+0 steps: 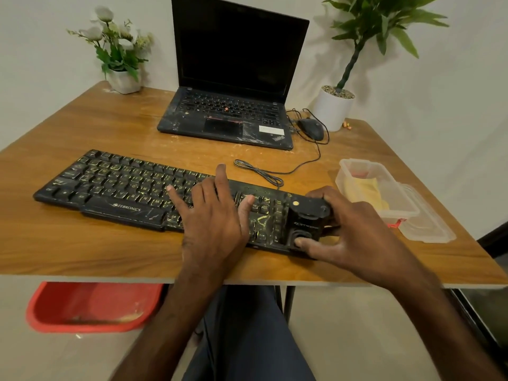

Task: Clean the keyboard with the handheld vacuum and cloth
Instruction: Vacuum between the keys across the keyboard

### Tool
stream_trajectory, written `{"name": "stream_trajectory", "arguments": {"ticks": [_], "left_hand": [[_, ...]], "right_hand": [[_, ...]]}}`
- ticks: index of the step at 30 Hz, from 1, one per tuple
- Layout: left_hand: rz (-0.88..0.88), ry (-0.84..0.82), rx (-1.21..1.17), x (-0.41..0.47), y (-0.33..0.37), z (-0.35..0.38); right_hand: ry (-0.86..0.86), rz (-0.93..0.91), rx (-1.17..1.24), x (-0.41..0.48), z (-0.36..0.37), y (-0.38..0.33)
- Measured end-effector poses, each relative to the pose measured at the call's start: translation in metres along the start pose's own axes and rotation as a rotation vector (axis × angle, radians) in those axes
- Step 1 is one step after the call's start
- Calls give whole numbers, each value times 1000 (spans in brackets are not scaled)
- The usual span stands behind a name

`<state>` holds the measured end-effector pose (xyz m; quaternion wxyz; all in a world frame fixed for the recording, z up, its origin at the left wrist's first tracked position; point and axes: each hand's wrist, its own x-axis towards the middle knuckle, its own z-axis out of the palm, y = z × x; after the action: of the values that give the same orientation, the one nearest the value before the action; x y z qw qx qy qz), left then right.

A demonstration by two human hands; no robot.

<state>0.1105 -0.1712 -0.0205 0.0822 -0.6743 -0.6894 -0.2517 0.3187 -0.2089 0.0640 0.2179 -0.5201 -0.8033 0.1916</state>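
Clear tub (354,166): yellow cloth (365,189) inside, lid (428,228) beside it. My left hand (214,213) flat, fingers spread, on keyboard (110,182); my right hand (354,229) grips vacuum (305,215).

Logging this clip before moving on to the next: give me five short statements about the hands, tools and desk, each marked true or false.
1. The right hand grips the handheld vacuum at the number-pad end of the keyboard. True.
2. The left hand holds the yellow cloth. False: it rests on the keys with fingers spread, and the yellow cloth lies in the clear container.
3. The laptop has a dark screen. True.
4. The mouse sits left of the laptop. False: the mouse sits to its right.
5. A red tub sits under the table. True.
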Motion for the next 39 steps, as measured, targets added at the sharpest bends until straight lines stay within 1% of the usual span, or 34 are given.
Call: {"name": "stream_trajectory", "arguments": {"ticks": [5,9,10,15,20,24,26,28,30,31,33,34,35,36,39], "left_hand": [[0,13,-20,1,1,0],[-5,-1,4,0,1,-2],[-4,-1,6,0,1,-2],[-3,-12,-2,1,-1,-2],[-5,-14,-4,1,0,-2],[1,-34,-19,1,-1,-1],[0,-43,-17,1,-1,-2],[2,-41,-11,1,-1,-2],[3,-39,-15,1,-1,-2],[1,-41,-17,1,-1,-2],[-7,-51,-17,2,-1,-1],[-10,-56,-17,2,-1,-1],[-11,-58,-19,2,-1,-1],[-7,-56,-19,2,-1,0],[7,-50,-17,1,-1,-2]], "right_hand": [[17,-97,18,10,26,-12],[-94,-25,-67,5,-7,-4],[-99,-16,-72,5,-12,-3],[-33,-129,5,9,20,-9],[-82,-64,43,11,-7,3],[-81,-97,191,32,2,8],[-64,-86,154,46,7,13],[13,-74,11,61,3,19],[48,-77,-52,69,-1,21],[13,-96,-31,69,-3,22],[-141,-120,87,63,-6,20],[-216,-112,159,59,-7,19],[-252,-103,195,57,-6,20],[-232,-100,184,58,-4,20],[5,-91,7,74,0,28]]}}
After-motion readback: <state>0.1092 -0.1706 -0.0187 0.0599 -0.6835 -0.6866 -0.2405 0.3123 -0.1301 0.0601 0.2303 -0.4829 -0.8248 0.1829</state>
